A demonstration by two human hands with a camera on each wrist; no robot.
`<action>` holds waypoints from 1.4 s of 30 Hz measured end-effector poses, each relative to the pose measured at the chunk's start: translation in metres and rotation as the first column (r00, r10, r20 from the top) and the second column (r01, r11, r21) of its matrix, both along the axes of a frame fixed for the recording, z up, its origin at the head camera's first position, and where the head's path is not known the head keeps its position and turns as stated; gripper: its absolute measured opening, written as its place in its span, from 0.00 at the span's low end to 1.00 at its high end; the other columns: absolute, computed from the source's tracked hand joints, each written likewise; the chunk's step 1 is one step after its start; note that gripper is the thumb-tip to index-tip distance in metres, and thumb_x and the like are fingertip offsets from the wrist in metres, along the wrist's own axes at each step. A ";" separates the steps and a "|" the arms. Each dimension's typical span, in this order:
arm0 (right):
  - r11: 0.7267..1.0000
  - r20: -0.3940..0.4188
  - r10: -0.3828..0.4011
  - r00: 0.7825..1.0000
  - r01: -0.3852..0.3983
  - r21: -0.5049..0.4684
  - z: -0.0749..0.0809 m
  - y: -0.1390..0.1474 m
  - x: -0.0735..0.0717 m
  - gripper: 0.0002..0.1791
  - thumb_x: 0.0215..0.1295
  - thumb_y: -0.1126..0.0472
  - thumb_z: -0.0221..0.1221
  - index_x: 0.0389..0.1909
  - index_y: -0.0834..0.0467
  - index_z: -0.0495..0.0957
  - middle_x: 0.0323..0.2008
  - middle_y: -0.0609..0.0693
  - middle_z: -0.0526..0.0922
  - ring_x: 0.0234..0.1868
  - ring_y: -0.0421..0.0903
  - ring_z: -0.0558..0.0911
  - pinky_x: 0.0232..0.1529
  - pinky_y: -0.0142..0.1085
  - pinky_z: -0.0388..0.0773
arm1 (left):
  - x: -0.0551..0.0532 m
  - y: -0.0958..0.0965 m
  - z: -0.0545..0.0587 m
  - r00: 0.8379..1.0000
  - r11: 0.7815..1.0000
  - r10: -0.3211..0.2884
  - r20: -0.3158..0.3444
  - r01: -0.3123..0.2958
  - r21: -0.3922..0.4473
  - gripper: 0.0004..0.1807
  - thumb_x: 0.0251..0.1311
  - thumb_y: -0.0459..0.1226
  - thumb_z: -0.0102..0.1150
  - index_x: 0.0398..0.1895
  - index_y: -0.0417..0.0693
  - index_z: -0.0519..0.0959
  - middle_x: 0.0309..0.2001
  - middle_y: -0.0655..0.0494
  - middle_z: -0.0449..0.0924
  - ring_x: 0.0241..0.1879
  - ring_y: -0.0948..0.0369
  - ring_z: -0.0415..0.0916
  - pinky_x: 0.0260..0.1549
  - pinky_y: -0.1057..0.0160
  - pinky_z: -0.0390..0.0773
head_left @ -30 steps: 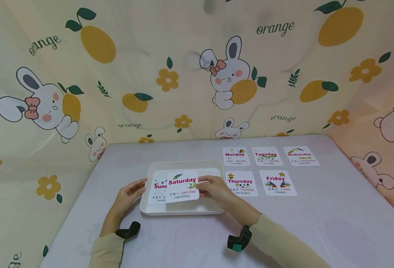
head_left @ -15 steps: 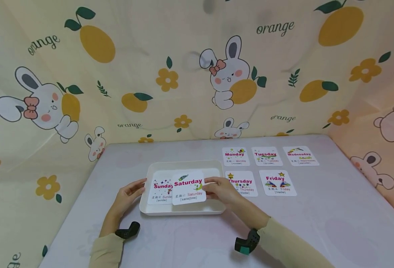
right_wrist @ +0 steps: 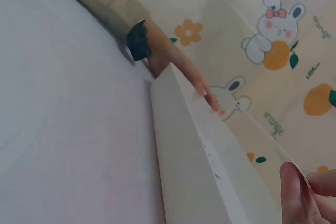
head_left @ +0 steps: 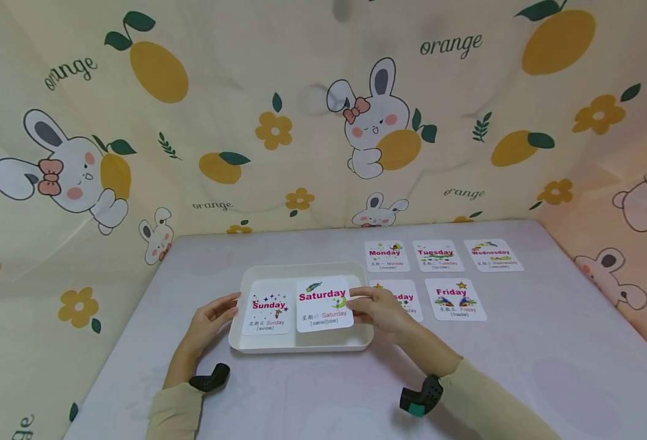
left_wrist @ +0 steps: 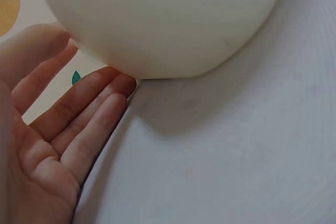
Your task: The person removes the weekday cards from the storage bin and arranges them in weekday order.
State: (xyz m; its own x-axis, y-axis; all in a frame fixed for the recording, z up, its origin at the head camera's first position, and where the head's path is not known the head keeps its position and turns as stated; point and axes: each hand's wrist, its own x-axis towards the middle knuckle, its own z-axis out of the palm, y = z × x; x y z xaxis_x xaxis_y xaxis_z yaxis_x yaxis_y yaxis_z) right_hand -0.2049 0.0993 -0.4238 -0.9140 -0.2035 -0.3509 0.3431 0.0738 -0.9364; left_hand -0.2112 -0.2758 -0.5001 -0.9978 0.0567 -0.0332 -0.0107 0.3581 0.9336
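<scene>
In the head view my right hand (head_left: 379,310) pinches the Saturday card (head_left: 324,304) by its right edge, holding it over the right part of the white tray (head_left: 323,349). The right wrist view shows the raised card (right_wrist: 273,141) edge-on between thumb and fingers (right_wrist: 290,187). Inside the tray, at its left, lies the Sunday card (head_left: 266,313). My left hand (head_left: 204,324) touches the tray's left side; in the left wrist view its nearly straight fingers (left_wrist: 100,129) rest against the tray wall (left_wrist: 157,35).
Right of the tray, the Monday (head_left: 387,256), Tuesday (head_left: 438,256) and Wednesday cards (head_left: 493,255) lie in a back row. In front of them are the Thursday card (head_left: 405,293), partly behind my right hand, and the Friday card (head_left: 456,300). A patterned curtain (head_left: 279,55) surrounds the table (head_left: 301,397).
My right hand has moved right with the Saturday card, which no longer overlaps the Sunday card and uncovers it fully. The hand now covers part of the Thursday card. My left hand stays put.
</scene>
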 end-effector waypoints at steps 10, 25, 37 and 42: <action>1.000 -0.021 0.018 1.000 -0.018 0.018 0.003 0.018 0.002 0.24 0.64 0.64 0.57 0.59 0.70 0.70 0.35 0.46 0.85 0.31 0.36 0.81 0.37 0.26 0.81 | 0.000 0.000 0.000 1.000 1.000 0.010 0.007 -0.010 -0.010 0.27 0.64 0.45 0.58 0.64 0.44 0.72 0.62 0.38 0.74 0.45 0.83 0.74 0.47 0.83 0.72; 0.999 -0.042 0.041 0.998 -0.041 -0.001 0.007 0.052 0.000 0.26 0.66 0.65 0.56 0.61 0.75 0.66 0.33 0.41 0.85 0.32 0.34 0.82 0.36 0.25 0.81 | 0.001 0.001 0.001 1.000 1.000 0.016 0.012 -0.015 -0.021 0.27 0.64 0.46 0.58 0.64 0.45 0.72 0.62 0.39 0.74 0.45 0.83 0.74 0.47 0.83 0.72; 0.998 -0.030 0.020 0.999 -0.018 0.063 0.018 0.081 -0.003 0.28 0.68 0.61 0.55 0.63 0.74 0.64 0.33 0.39 0.84 0.33 0.34 0.81 0.36 0.24 0.80 | -0.001 0.001 0.001 1.000 1.000 0.016 0.010 -0.015 -0.008 0.27 0.64 0.45 0.59 0.64 0.44 0.72 0.62 0.39 0.74 0.45 0.82 0.73 0.47 0.82 0.72; 0.994 -0.037 0.025 0.999 -0.021 0.106 0.020 0.095 -0.005 0.29 0.68 0.59 0.56 0.64 0.73 0.64 0.34 0.38 0.83 0.34 0.34 0.81 0.38 0.24 0.80 | 0.000 0.000 0.001 1.000 1.000 0.019 0.011 -0.019 -0.010 0.27 0.64 0.45 0.59 0.64 0.44 0.72 0.62 0.39 0.74 0.45 0.82 0.73 0.48 0.83 0.72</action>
